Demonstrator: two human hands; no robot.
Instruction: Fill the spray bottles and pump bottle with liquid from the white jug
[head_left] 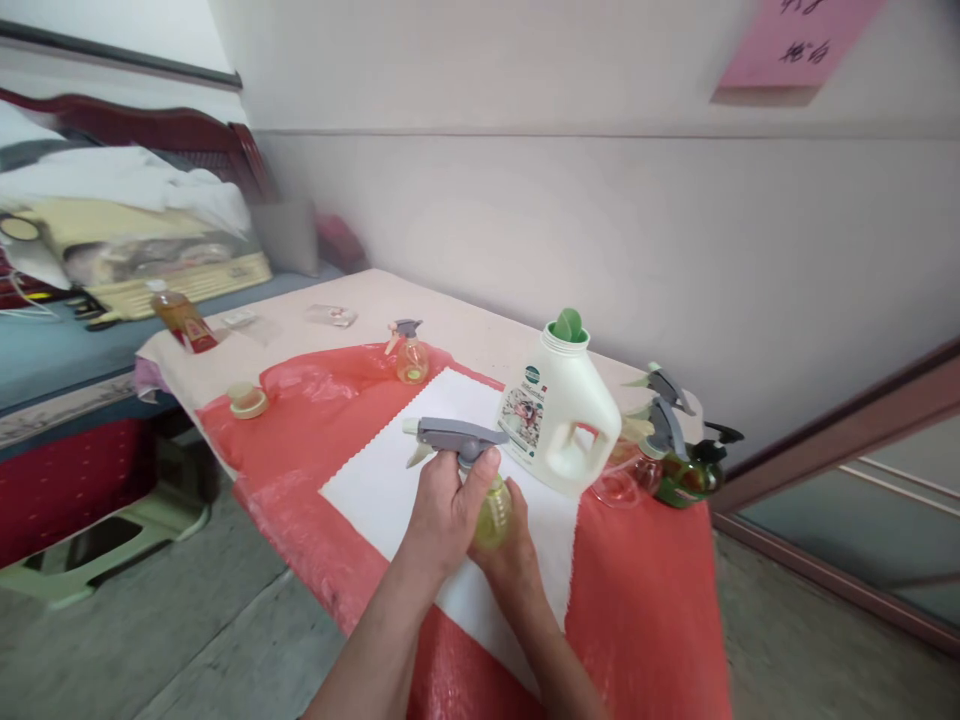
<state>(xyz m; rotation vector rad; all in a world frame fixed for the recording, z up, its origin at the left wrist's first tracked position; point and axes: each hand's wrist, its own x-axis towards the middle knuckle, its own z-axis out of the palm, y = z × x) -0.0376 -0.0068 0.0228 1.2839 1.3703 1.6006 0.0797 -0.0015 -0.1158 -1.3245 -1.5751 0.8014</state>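
Both of my hands are on a small clear spray bottle [493, 515] with yellowish liquid and a grey trigger head [457, 437]. My left hand [441, 505] is closed round its neck, just under the spray head. Lower down, my right hand [514, 560] wraps the bottle's body from the right and below. The bottle is held over a white cloth-like sheet [390, 470] with a scalloped edge. Right behind it stands a pale green detergent jug [577, 400], uncapped, its green spout showing. A pale green cap [247, 400] lies at the left.
Another spray bottle [412, 360] stands behind the sheet. Several spray and pump bottles [686, 475] crowd the table's right end. Red plastic [645, 600] covers the near tabletop. A bottle of amber liquid [182, 315] stands far left, near a bed. A wall [600, 220] runs behind.
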